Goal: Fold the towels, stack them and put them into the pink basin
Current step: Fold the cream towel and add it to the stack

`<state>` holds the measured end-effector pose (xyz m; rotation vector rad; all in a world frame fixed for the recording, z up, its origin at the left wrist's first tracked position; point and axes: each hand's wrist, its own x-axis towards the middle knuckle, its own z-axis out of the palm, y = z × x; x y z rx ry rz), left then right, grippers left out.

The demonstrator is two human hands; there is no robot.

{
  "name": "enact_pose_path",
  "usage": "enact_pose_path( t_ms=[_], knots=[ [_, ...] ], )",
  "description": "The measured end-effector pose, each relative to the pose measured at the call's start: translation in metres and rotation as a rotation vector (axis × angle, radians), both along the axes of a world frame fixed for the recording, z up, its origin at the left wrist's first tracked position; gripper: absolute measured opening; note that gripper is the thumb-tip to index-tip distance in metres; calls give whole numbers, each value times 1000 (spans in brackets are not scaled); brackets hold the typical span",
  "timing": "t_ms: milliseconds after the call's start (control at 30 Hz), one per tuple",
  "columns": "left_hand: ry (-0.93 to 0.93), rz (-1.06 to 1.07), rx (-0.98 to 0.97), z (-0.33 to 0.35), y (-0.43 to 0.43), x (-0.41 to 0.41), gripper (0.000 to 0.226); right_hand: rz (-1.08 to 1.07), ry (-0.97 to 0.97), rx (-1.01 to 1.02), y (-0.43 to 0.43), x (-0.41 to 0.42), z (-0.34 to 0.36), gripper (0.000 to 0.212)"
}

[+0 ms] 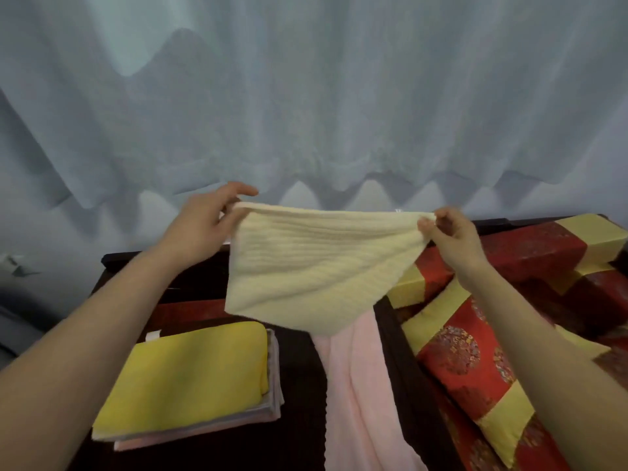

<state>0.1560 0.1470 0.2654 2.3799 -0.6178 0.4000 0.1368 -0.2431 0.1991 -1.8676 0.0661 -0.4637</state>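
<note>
a pale blue-grey curtain (pixel 306 96) fills the whole wall ahead, its hem falling in scallops just behind the hands. under it runs a dark wooden surface (pixel 299 385), and to its right lie red and gold cushions (pixel 475 362), set off from it by a raised wooden edge.

both bare forearms reach forward from the lower corners, elbows wide, hands lifted to about the same height and well apart. between them hangs a cream towel (pixel 306 263), held up in the air in front of the curtain hem. its top edge is pulled nearly straight from hand to hand; the rest drops in a slant to a low point over a pink towel (pixel 356 385) that lies unfolded along the wood. whether that point touches the pink cloth i cannot tell.

at lower left, under the left forearm, sits a stack of folded towels (pixel 190 372) — yellow on top, greyish and pink layers showing at its right side. a strip of bare dark wood keeps the stack apart from the pink towel.

the left hand (pixel 200 226) pinches the cream towel's top left corner with thumb and fingers, the forefinger stretched out above it. the right hand (pixel 452 236) has its fingers curled tight on the top right corner — the cloth bunches there.
</note>
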Motion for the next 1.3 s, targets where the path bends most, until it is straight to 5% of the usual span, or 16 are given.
enact_pose_path(
  t_ms=[167,300,467,633,733,967,1133,1300],
  knots=[
    [-151,94,135,27,3,25,17,-31,-91,80,13,7,28,11],
    [-102,13,116,19,4,5,19,160,-37,115,7,-24,38,12],
    [217,-197,202,-76,1,-58,19,440,219,3,-17,-88,-16,13],
    [578,-287,359,-197,-11,-112,25,493,514,-56,-28,-136,-133,33],
    [621,-306,422,-246,-15,-126,28,453,557,27,-26,-152,-180,54],
    [863,-179,-100,-261,-96,-121,13,291,449,95,13,-138,-204,38],
    [954,-161,-18,-262,-150,-112,52,288,426,178,44,-114,-201,25],
    [1010,-35,-205,-267,-157,-102,33,211,448,176,28,-97,-198,4]
  ],
)
